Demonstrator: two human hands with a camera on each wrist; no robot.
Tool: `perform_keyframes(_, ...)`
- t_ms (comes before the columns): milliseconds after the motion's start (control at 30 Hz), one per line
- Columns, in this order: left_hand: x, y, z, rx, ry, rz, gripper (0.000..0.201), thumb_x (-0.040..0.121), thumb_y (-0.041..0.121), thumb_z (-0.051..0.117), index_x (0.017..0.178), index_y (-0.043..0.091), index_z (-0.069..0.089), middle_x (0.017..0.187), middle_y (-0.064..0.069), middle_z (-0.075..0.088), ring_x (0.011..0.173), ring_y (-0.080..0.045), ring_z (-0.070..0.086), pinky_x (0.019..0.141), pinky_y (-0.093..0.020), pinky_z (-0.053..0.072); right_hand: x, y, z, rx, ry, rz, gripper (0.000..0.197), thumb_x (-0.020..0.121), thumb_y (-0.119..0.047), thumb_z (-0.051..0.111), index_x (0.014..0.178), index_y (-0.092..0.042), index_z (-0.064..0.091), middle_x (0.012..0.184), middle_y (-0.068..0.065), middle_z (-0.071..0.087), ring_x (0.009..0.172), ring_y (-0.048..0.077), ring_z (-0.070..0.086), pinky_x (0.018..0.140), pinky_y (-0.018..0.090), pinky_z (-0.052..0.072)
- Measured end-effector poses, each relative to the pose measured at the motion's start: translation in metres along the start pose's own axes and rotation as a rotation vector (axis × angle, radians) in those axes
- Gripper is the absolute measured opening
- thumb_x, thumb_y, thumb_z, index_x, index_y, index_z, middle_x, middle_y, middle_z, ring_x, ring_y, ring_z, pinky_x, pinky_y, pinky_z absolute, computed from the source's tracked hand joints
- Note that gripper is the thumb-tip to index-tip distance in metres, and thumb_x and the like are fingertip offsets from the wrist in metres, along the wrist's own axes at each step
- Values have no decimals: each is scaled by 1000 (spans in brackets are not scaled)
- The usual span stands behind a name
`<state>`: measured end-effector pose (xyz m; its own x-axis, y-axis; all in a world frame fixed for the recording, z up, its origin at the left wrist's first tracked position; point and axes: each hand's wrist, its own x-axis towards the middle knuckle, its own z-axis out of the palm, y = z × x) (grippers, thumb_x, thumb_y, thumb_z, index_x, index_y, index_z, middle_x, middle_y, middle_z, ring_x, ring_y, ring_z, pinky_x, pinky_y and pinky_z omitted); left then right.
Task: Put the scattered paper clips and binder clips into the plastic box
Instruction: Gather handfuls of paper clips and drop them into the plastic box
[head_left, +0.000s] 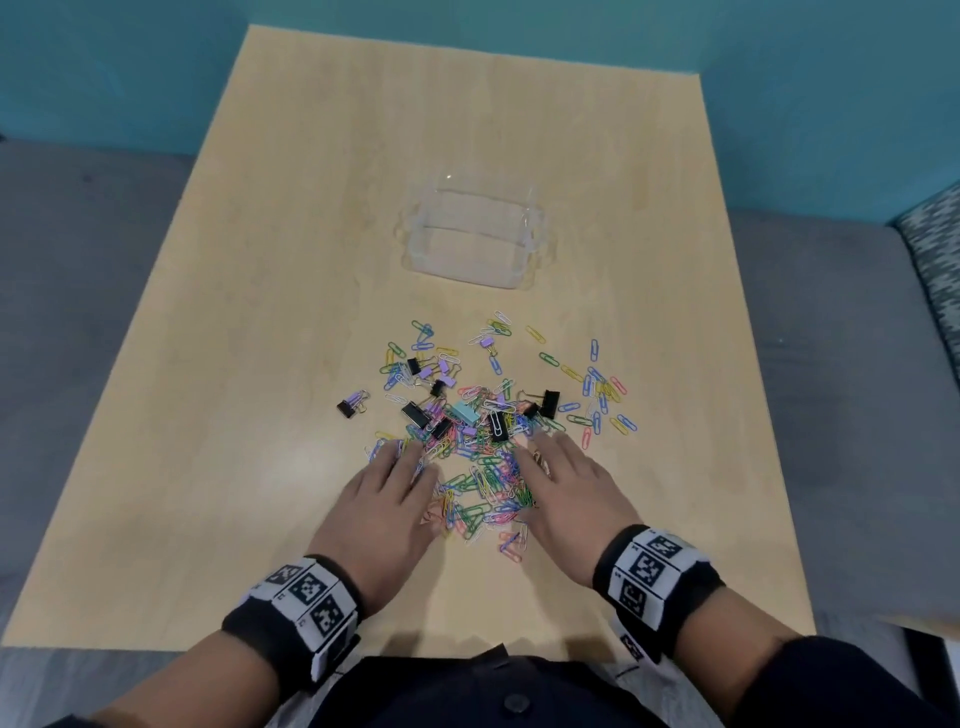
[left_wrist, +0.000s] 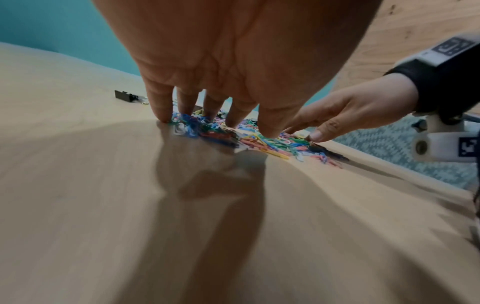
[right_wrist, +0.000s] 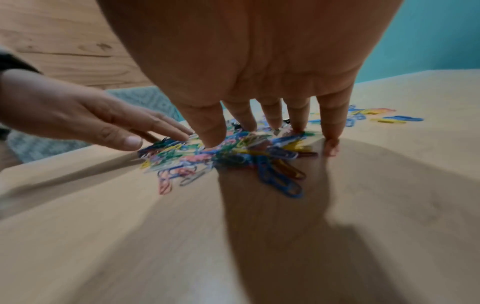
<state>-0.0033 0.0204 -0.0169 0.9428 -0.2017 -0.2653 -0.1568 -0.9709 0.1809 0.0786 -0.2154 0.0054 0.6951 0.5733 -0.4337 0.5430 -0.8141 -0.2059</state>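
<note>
A heap of coloured paper clips (head_left: 480, 467) mixed with black, purple and blue binder clips (head_left: 415, 414) lies on the light wooden table (head_left: 260, 364), thinning out toward the right. A clear plastic box (head_left: 470, 236) stands behind the heap, with nothing visible inside. My left hand (head_left: 400, 470) lies flat on the heap's left side, its straight fingertips (left_wrist: 267, 131) touching clips. My right hand (head_left: 545, 457) lies flat on the right side, fingertips (right_wrist: 213, 142) pressed on the clips (right_wrist: 233, 152). Neither hand holds anything.
One black binder clip (head_left: 347, 409) sits apart at the left of the heap, also seen as a black binder clip (left_wrist: 127, 96) in the left wrist view. Loose paper clips (head_left: 597, 400) spread to the right. Grey floor and a teal wall surround the table.
</note>
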Motion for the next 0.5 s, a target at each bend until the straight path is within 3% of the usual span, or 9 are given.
perform_keyframes(67,-1,2,0,-4,-6,41,58,85,47,38,128,11,53,139,-16,48,129,-38,42,96,-47,47,2,-9,3,-27,-39,-45,70,94,-42,43,150,-19,9,158,10,9,144,34,6,112,52,23)
perform_keyframes(233,2,11,-3,-80,40,119,55,87,47,40,128,12,50,139,-15,47,130,-36,42,97,-47,46,4,-20,0,13,85,-60,59,91,-40,48,142,-14,32,149,12,32,139,34,24,104,49,37)
perform_keyframes(333,13,15,1,-59,18,138,58,89,47,40,135,13,42,147,-14,37,137,-35,31,103,-48,39,17,-21,-1,31,106,-18,64,92,-39,48,145,-11,25,154,14,23,143,33,15,111,46,28)
perform_keyframes(400,19,18,0,-23,-11,117,59,86,48,38,133,14,46,145,-14,41,134,-35,36,101,-49,42,21,-23,2,18,63,-7,68,94,-39,44,148,-10,15,157,14,14,145,32,7,114,47,22)
perform_keyframes(500,18,20,-1,-19,-28,110,58,83,49,37,128,14,52,139,-12,49,131,-35,42,98,-48,45,16,-26,5,-7,31,-69,70,91,-38,47,148,-10,18,154,14,23,143,34,16,109,50,30)
